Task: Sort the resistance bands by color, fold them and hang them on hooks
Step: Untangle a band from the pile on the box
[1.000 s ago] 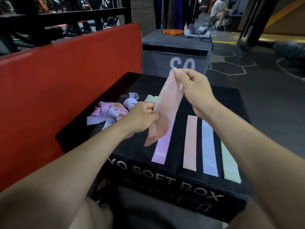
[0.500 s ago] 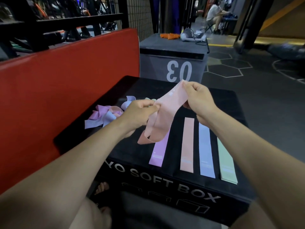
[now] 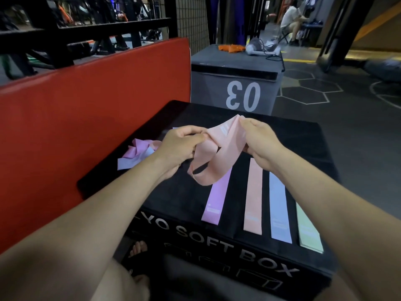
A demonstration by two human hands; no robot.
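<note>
Both hands hold a peach resistance band [image 3: 219,148] just above the black soft box [image 3: 308,146]. My left hand [image 3: 178,146] pinches one end, and my right hand [image 3: 258,142] pinches the other; the band sags in a loop between them. Flat on the box top lie a purple band [image 3: 217,196], a second peach band [image 3: 253,198], a pale blue band [image 3: 280,209] and a mint green band [image 3: 308,229], side by side. A tangled heap of pink and lilac bands [image 3: 136,153] sits on the box behind my left wrist.
A red padded panel [image 3: 86,118] stands along the left of the box. A grey box marked 03 [image 3: 236,83] stands behind, with orange cloth and a cable on top. A person sits in the far background [image 3: 291,20]. Dark floor stretches to the right.
Both hands came down with the peach band: it hung nearly upright from my raised right hand, now it droops in a loop low over the box. The camera tilted slightly.
</note>
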